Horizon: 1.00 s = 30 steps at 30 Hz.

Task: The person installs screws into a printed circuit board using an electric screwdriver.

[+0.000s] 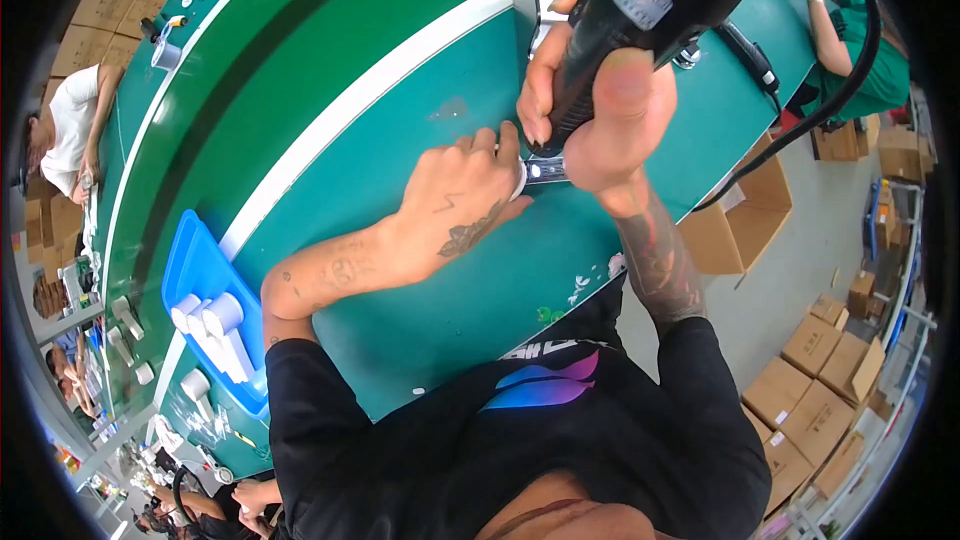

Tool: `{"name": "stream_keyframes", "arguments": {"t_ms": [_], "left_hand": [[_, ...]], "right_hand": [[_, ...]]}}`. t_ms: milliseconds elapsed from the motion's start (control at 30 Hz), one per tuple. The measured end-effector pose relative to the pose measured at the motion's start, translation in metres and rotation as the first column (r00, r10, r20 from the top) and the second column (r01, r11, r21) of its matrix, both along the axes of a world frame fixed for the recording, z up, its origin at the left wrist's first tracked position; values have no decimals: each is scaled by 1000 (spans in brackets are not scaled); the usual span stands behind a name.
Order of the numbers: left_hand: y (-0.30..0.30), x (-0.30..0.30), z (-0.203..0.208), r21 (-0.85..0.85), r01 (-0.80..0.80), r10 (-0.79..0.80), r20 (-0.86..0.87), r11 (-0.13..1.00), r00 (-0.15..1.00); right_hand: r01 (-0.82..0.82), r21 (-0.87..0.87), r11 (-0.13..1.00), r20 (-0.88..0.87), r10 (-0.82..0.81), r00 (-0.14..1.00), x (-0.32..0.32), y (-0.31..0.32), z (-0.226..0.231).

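Wrapping its fingers firmly round a black corded power driver (640, 0), the right hand (612, 120) held the tool above a small part with a shiny dark bar (546, 171) on the green workbench (420, 340). The left hand (460, 190) had its fingers close together, with the thumb on the near side, holding the part's white left end, most of which the hand hid.

A blue tray (187, 245) lay on the left of the bench; its near half contained several white parts with round heads (225, 315), their handles pointing near and slightly right. Another white part (196, 386) lay just outside, on the tray's near left side. Beyond the bench's right edge stood an open carton (760, 210), its inside only partly visible, and farther near and right were stacked cardboard boxes (815, 410).

The small part lay between the two hands, its long axis running roughly left to right, the dark bar pointing right. The driver's long axis slanted from far right to near left, its lower end directed down at the bar; whether they touched could not be told.
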<state>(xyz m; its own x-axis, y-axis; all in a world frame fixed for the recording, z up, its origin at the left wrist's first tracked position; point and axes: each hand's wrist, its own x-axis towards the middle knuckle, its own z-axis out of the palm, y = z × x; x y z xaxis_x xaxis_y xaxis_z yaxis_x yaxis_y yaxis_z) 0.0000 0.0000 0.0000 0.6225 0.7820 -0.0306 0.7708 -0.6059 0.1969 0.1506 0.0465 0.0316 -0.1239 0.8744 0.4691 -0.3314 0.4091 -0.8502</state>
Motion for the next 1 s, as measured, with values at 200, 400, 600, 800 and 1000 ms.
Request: {"name": "stream_keyframes", "arguments": {"t_ms": [200,400,600,800,1000], "left_hand": [[6,-1,4,-3,31,-31,67,1000,997],[6,-3,0,-16,84,-83,33,996,996],[-1,2,2,54,26,-32,118,998,992],[4,1,4,46,39,-44,124,998,991],[3,-1,2,2,-6,6,116,1000,993]], "right_hand": [[28,42,999,-28,-26,999,-2,-4,-10],[77,69,995,4,-78,997,-2,-16,-15],[93,119,988,-27,-90,996,68,6,29],[231,275,933,104,-267,958,48,35,32],[223,177,959,50,-235,971,37,20,29]]}}
